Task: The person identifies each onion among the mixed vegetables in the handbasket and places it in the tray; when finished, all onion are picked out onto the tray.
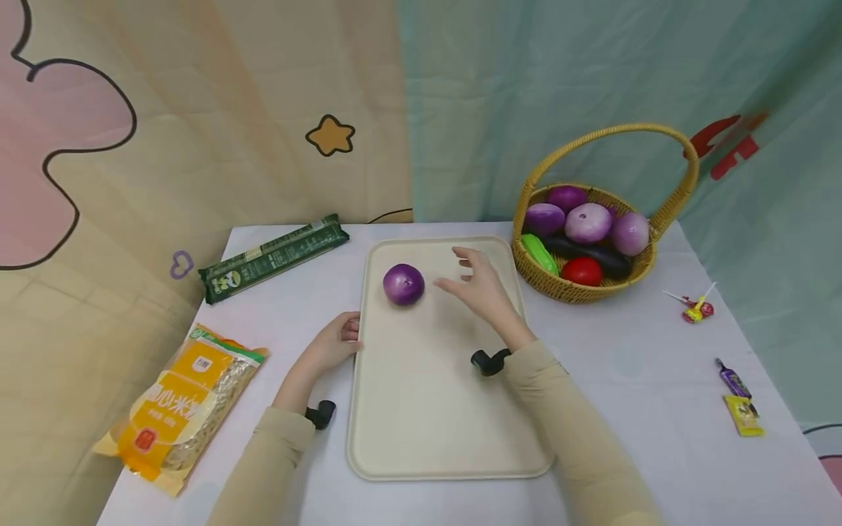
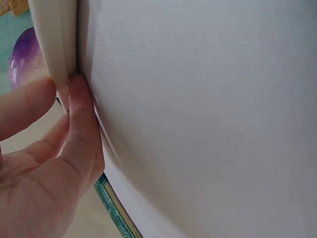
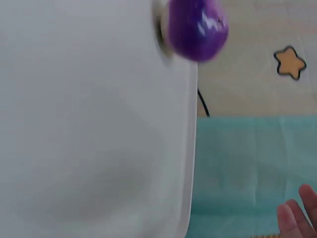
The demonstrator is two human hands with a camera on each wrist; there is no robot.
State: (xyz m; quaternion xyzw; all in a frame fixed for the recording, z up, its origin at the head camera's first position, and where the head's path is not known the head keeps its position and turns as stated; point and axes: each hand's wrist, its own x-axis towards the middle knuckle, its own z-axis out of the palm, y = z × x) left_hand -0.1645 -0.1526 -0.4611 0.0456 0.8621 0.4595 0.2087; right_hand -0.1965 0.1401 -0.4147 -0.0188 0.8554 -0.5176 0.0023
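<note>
A cream rectangular tray [image 1: 447,409] lies lengthwise on the white table. Near its far left corner sits a round, glossy purple vegetable [image 1: 404,284], fading to cream on one side in the left wrist view; onion or turnip, I cannot tell. My left hand [image 1: 333,342] pinches the tray's left rim, the thumb on one side and the fingers [image 2: 81,106] on the other. Over the tray, to the right of the purple vegetable and apart from it, hovers my right hand [image 1: 480,285], its fingers spread and holding nothing. Only its fingertips [image 3: 292,218] show in the right wrist view.
A handled wicker basket [image 1: 559,291] at the back right holds several purple vegetables, a dark eggplant [image 1: 595,256], a green vegetable [image 1: 539,253] and a tomato [image 1: 582,271]. Lollipops [image 1: 697,310] and wrapped sweets [image 1: 743,416] lie far right. A green packet [image 1: 272,259] and yellow bag [image 1: 180,405] lie left.
</note>
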